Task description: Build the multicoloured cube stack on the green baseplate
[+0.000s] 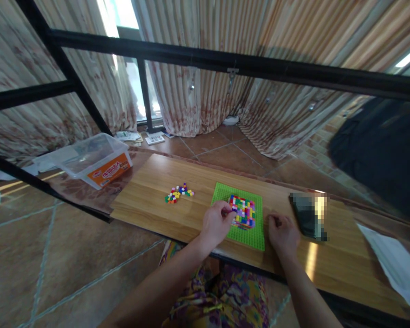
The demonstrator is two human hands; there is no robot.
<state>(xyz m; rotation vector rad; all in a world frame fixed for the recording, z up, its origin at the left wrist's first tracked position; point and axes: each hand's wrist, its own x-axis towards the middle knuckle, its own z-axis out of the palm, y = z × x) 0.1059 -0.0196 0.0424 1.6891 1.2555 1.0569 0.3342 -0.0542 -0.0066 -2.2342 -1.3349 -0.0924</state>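
A green baseplate [251, 237] lies on the wooden board [150, 200], with a patch of coloured bricks [243, 210] built on it. My left hand [216, 224] rests on the plate's left side, its fingertips touching the left edge of the brick patch; whether it pinches a small brick I cannot tell. My right hand [283, 231] lies curled on the board just right of the plate, with nothing visible in it. A small heap of loose coloured bricks [178, 192] sits on the board to the left of the plate.
A clear plastic box with an orange label [97, 159] stands at the far left. A dark phone [307, 215] lies right of my right hand, and a white sheet [394, 264] sits at the far right. Black metal bars [225, 61] cross above; curtains hang behind.
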